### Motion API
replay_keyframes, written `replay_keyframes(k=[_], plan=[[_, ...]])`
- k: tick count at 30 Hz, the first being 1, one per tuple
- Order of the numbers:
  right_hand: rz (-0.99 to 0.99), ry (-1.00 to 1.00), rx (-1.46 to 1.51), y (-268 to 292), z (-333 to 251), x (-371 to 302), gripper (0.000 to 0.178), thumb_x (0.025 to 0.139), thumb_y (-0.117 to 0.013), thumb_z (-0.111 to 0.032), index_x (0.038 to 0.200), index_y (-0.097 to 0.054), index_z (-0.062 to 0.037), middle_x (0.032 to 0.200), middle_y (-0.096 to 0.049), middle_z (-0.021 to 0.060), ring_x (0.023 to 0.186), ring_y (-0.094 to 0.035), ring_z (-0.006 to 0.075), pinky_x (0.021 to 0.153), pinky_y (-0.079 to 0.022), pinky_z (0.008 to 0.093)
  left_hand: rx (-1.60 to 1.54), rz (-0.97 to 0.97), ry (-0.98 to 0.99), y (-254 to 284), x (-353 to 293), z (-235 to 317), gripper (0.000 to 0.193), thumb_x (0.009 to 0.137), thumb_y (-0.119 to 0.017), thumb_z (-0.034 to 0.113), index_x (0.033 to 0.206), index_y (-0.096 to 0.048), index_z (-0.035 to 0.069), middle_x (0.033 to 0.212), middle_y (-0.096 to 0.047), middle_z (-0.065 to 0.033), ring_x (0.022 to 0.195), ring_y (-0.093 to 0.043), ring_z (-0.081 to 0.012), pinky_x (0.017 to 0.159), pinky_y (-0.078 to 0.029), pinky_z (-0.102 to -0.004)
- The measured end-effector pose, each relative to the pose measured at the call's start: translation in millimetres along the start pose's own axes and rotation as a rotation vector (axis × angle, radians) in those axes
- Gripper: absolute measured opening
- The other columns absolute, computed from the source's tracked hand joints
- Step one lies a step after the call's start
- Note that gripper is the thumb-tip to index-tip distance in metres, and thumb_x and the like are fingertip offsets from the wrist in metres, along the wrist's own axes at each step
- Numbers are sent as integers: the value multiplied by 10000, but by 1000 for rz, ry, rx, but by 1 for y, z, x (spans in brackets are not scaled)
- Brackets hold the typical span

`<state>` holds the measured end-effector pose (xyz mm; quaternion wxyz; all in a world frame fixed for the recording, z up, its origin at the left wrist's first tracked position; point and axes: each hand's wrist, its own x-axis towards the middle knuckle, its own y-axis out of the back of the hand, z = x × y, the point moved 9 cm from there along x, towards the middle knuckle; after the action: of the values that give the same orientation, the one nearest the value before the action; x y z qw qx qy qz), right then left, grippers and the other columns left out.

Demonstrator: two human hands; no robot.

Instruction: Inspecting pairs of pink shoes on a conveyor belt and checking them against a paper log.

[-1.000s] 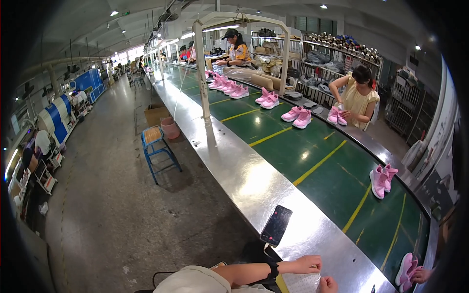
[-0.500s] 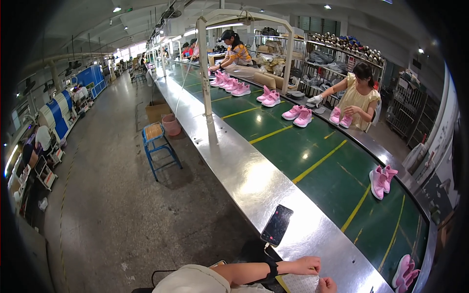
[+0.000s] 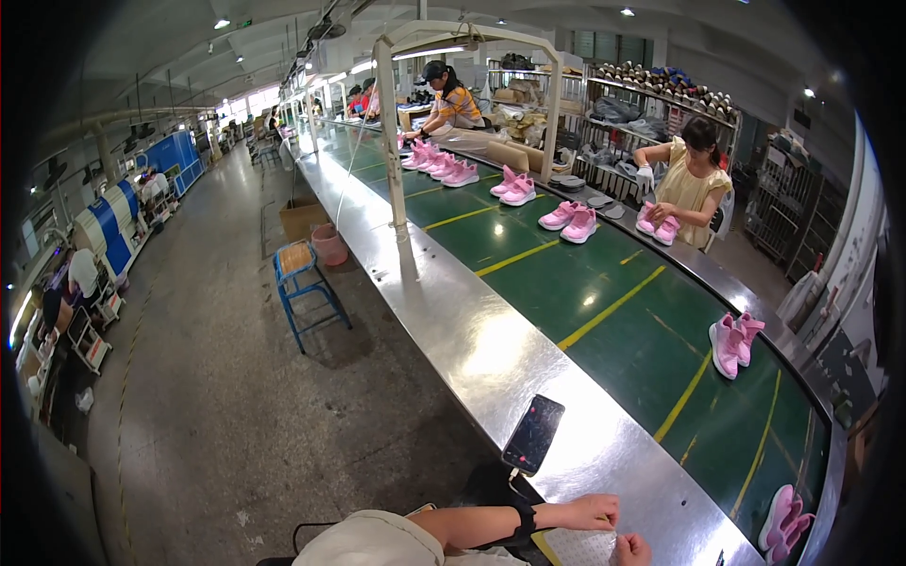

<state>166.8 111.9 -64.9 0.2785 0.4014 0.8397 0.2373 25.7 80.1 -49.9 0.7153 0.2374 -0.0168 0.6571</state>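
While pinching pale sheet (image 3: 580,546) by far corner with left hand (image 3: 595,512), holding curled right hand (image 3: 633,550) beside it (grip unclear). Lying leftward of right hand, with long axis cut off.

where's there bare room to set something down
Free: the steel ledge between the phone and white frame post; the green belt between that ledge and the second-nearest pink pair. Crowded: around the patterned sheet at the left hand and right hand, and farther along the belt, at the row of pink shoes.
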Motion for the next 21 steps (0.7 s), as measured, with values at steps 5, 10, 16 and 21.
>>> replay_keyframes(k=[5,10,16,21], plan=[[17,27,-50,-2,5,3,341,853,-512,-304,977,-615,-4,845,-628,172,820,-583,240,764,-437,346,-13,0,21,1,-1,-1,125,720,-621,143,727,-557,36,815,-501,-78,785,-525,-245,667,-419,-338],[35,40,-52,-2,7,5,338,853,-511,-302,974,-614,-4,835,-625,175,812,-583,237,760,-438,347,-10,25,-15,3,-1,3,128,716,-623,147,727,-558,37,814,-507,-78,787,-529,-247,666,-421,-340],[54,70,-68,-2,7,5,328,855,-516,-291,974,-617,-3,850,-631,172,820,-583,250,765,-438,349,-13,22,-8,4,-1,3,128,714,-625,146,723,-556,39,818,-511,-81,791,-531,-253,669,-422,-345],[1,37,3,-3,-4,0,330,861,-515,-283,980,-613,8,882,-630,174,848,-579,249,779,-433,345,-13,16,-4,3,-2,2,133,718,-623,151,724,-555,37,821,-508,-84,798,-528,-258,674,-421,-349]])
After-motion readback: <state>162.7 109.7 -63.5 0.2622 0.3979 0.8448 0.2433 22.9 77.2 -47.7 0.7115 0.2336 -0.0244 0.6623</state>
